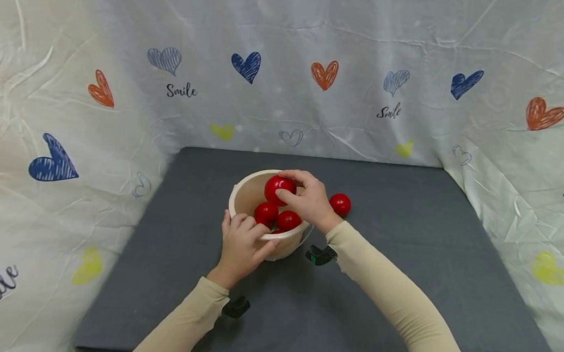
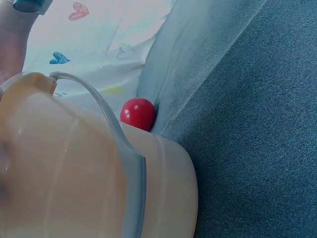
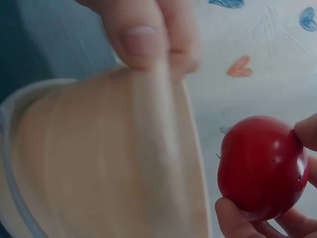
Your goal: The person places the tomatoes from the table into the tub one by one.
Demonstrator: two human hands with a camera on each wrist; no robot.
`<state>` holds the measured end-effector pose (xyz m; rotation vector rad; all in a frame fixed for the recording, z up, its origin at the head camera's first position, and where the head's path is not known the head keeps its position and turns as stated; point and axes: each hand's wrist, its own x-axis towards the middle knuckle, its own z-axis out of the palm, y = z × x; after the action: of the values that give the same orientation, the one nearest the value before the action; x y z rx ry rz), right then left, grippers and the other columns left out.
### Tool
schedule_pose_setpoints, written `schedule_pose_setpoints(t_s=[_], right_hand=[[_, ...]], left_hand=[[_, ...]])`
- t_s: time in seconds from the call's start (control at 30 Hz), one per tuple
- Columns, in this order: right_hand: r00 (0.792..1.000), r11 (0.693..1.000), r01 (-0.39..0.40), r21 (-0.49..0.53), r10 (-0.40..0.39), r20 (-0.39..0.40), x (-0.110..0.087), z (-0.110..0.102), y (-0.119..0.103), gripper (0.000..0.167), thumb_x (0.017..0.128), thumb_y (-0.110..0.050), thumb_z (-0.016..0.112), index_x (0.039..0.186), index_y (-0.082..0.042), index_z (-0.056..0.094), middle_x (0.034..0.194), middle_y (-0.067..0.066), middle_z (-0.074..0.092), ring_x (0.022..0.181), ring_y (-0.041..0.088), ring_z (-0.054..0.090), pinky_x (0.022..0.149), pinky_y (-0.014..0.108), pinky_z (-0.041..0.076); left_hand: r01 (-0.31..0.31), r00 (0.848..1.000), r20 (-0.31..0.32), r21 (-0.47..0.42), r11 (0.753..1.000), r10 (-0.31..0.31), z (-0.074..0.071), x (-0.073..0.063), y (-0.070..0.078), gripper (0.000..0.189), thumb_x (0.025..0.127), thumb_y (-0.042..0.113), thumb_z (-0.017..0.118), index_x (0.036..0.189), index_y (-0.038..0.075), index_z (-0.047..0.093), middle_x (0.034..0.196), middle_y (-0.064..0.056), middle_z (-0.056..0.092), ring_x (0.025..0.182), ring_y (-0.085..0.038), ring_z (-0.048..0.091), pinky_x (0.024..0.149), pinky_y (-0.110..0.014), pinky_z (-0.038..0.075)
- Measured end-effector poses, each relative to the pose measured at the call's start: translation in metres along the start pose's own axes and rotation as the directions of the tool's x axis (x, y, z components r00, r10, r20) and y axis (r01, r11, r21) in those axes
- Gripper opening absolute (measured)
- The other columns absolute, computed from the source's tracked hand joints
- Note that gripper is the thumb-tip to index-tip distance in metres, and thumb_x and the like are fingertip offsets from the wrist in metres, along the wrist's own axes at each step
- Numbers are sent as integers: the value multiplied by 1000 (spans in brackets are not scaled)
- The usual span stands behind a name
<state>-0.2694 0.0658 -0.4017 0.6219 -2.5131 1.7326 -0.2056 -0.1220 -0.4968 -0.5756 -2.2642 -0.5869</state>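
Note:
A cream bucket is tilted on the dark table, with several red tomatoes inside. My left hand grips its near rim, fingers over the edge and thumb along the outer wall. Over the bucket's mouth, my right hand holds a shiny red tomato between thumb and fingers. The bucket's grey handle hangs down its side in the left wrist view. Part of the bucket's contents is hidden behind the near rim and left fingers.
One more tomato lies on the table just right of the bucket, behind the right wrist. A white sheet printed with hearts and words hangs behind the table and along both sides.

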Motion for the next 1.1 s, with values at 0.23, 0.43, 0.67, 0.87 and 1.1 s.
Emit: schedule_pose_setpoints(t_s=[0.23,0.43,0.67,0.87,1.1], right_hand=[[999,999,-39,-35,40,37,-5,14,12,42,91,-19,70,132,-14,66,138,10,62,118,29,63,98,45,58],[998,999,-43,-30,44,36,-6,17,18,39,92,-19,70,130,-13,67,135,9,66,114,27,65,95,44,60],[999,999,-29,-25,30,39,-6,18,19,39,92,-17,70,131,-12,66,136,9,66,115,29,66,95,44,59],[999,998,-10,-59,12,42,-6,18,19,40,91,-17,70,130,-11,66,136,10,66,116,29,65,96,44,59],[999,992,29,-123,-23,44,-3,20,20,38,91,-14,68,129,-5,67,131,14,68,118,32,67,101,44,57]], left_hand=[[-11,1000,-8,2,1000,11,2,-2,0,66,101,68,36,83,15,71,81,-10,65,96,-34,56,102,-85,28],[-16,1000,-23,-1,1000,16,2,-2,0,65,101,67,36,82,15,70,80,-10,64,95,-35,55,101,-86,27],[-17,1000,-23,4,1000,18,1,-2,0,65,101,67,36,82,15,70,80,-10,63,96,-35,55,100,-86,28],[-12,1000,-15,-2,1000,12,1,-1,0,63,101,67,37,83,16,69,80,-10,63,96,-34,55,101,-86,27],[-8,1000,-6,-13,1000,8,0,0,0,60,100,65,42,83,16,71,82,-11,65,98,-35,55,102,-86,26]])
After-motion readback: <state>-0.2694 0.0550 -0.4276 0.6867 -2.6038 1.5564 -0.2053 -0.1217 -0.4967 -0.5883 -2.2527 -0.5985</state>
